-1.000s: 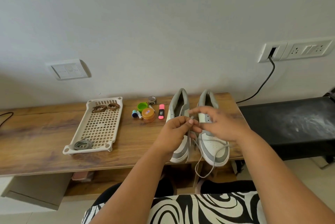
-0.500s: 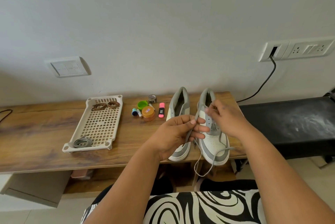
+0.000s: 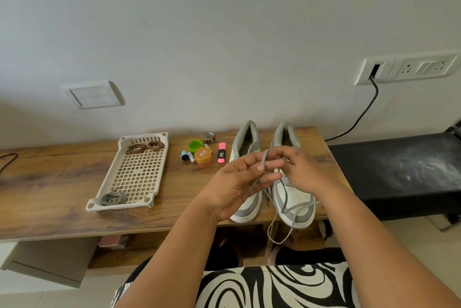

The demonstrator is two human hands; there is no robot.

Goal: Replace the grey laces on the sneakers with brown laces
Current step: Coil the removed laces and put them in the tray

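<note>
Left hand (image 3: 240, 183): fingers curled, pinching grey lace (image 3: 262, 162) over the sneakers.
Right hand (image 3: 303, 170): pinching the same lace just beside the left.
Lace tail: looped past the table (image 3: 50, 198) edge, below right sneaker (image 3: 295, 198).
Left sneaker (image 3: 245, 148): alongside, unlaced.
Brown laces (image 3: 144, 147): tray (image 3: 138, 173), far end.
Grey coil (image 3: 113, 198): tray, near end.

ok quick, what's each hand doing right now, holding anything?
Left hand: fingers pinching the grey lace.
Right hand: fingers curled at the same lace, over the right sneaker.
</note>
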